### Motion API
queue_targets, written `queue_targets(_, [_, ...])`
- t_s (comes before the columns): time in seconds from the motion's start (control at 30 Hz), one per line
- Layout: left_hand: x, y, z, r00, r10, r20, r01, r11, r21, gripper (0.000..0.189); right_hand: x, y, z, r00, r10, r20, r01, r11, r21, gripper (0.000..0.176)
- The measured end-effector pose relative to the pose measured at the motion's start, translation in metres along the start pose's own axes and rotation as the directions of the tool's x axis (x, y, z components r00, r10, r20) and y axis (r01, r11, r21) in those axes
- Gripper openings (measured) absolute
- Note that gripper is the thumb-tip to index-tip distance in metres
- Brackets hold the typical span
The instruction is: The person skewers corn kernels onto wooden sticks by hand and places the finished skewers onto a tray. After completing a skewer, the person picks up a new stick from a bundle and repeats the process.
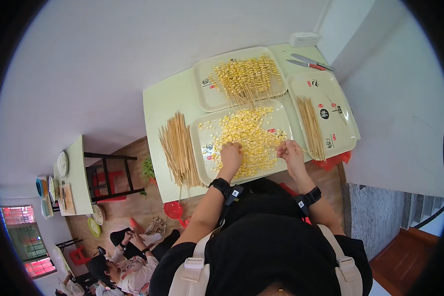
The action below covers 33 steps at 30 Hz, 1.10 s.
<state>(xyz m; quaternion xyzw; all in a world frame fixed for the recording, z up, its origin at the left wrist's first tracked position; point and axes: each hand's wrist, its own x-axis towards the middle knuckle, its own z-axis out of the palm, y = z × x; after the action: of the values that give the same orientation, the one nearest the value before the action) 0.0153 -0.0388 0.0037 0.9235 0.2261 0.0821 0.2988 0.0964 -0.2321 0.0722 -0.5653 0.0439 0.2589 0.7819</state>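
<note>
Loose yellow corn kernels [249, 126] are spread over a cream tray [281, 116] in front of me. My left hand [231, 157] is down among the kernels with its fingers curled together; whatever they pinch is hidden. At the tray's right side my right hand [292, 152] grips a thin bamboo skewer [302, 150], fingers closed around it. Behind, a second tray [203, 74] holds many skewers threaded with yellow kernels [246, 76]. A pile of bare bamboo skewers [176, 148] lies left of the kernel tray.
A third tray [348, 133] on the right carries more bare skewers [311, 128]. Two knives [308, 64] lie at the table's [163, 93] far right corner. A red basket [173, 209] is below the near edge. A seated person [133, 266] is at lower left.
</note>
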Motion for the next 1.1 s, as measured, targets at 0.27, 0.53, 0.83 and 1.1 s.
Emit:
queue_targets(0.27, [0.008, -0.003, -0.015, 0.988, -0.142, 0.061, 0.153, 0.954, -0.259, 0.006, -0.009, -0.007, -0.003, 1.0, 0.006, 0.028, -0.004, 0.997, -0.076, 0.025])
queue_targets(0.53, [0.007, -0.007, -0.056, 0.898, -0.361, 0.252, 0.378, 0.338, -0.862, 0.017, -0.008, -0.015, 0.022, 0.975, -0.042, 0.219, 0.067, 0.992, -0.109, 0.025])
queue_targets(0.83, [-0.008, -0.018, -0.078, 0.866, -0.499, -0.044, 0.196, 0.418, -0.887, 0.018, -0.003, -0.016, 0.068, 0.887, -0.15, 0.438, 0.289, 0.918, -0.273, 0.026])
queue_targets(1.1, [-0.016, -0.05, -0.061, 0.601, -0.696, -0.392, 0.024, 0.506, -0.862, 0.016, -0.008, -0.011, 0.103, 0.747, -0.109, 0.656, 0.414, 0.848, -0.331, 0.024])
